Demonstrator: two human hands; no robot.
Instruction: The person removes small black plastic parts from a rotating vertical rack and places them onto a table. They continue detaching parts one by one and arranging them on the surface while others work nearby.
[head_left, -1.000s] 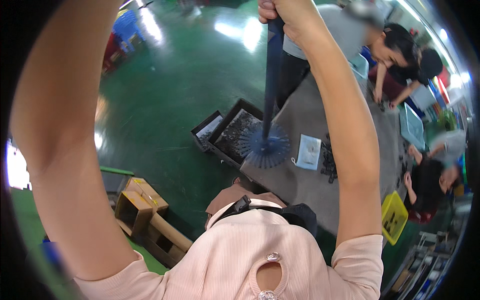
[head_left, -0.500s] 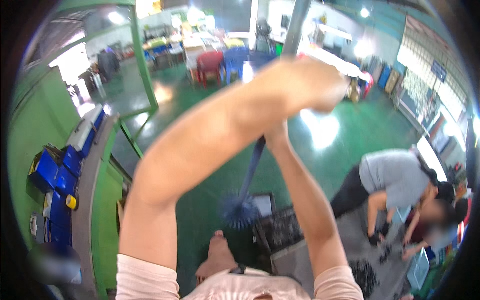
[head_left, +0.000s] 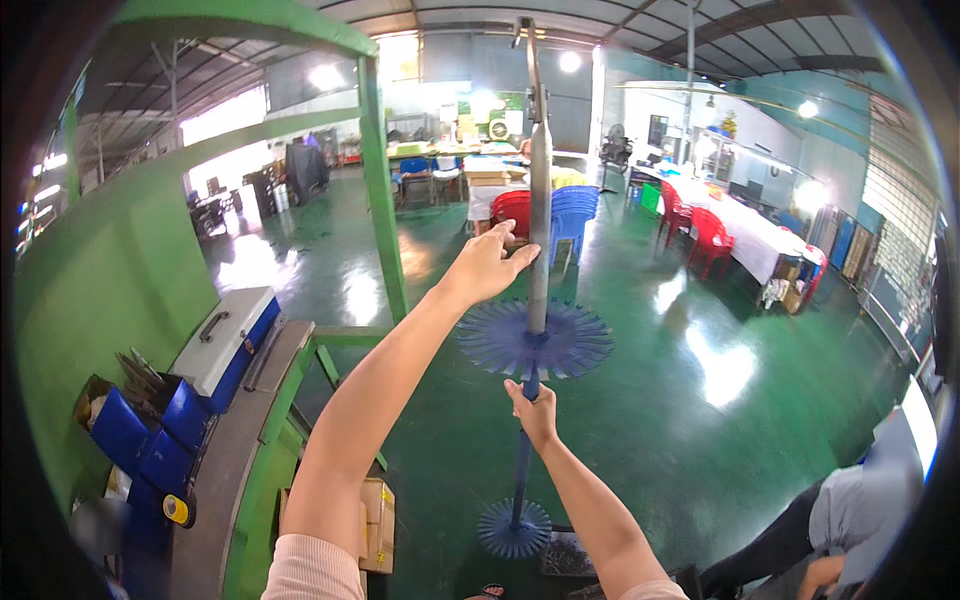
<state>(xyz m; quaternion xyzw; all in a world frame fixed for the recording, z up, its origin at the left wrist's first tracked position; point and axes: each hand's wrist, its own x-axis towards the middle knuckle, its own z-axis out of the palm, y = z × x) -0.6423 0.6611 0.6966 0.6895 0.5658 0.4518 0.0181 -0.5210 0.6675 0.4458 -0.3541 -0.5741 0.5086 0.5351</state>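
A tall upright pole stands in front of me, its upper part a grey metal tube (head_left: 540, 190) and its lower part a blue shaft (head_left: 522, 465). A wide blue disc with a toothed rim (head_left: 575, 340) surrounds the pole at mid-height. Near the floor sits a smaller toothed disc (head_left: 500, 530). Just left of the tube is my left hand (head_left: 480, 268), open, with index finger and thumb spread; whether the thumb touches the tube I cannot tell. Below the wide disc, my right hand (head_left: 538, 412) is wrapped round the blue shaft, thumb pointing up.
To the left, a green-framed bench (head_left: 225, 470) carries blue bins (head_left: 130, 435), a white-and-blue case (head_left: 220, 340) and a yellow roll (head_left: 178, 510). Cardboard boxes (head_left: 377, 525) stand beneath. A bent-over person (head_left: 850, 510) is at lower right. Red chairs (head_left: 708, 240) and tables stand farther back.
My view has tilted up. My left hand, earlier blurred and raised across the pole, is now left of the tube with fingers spread. The wide disc and upper tube now show clearly.
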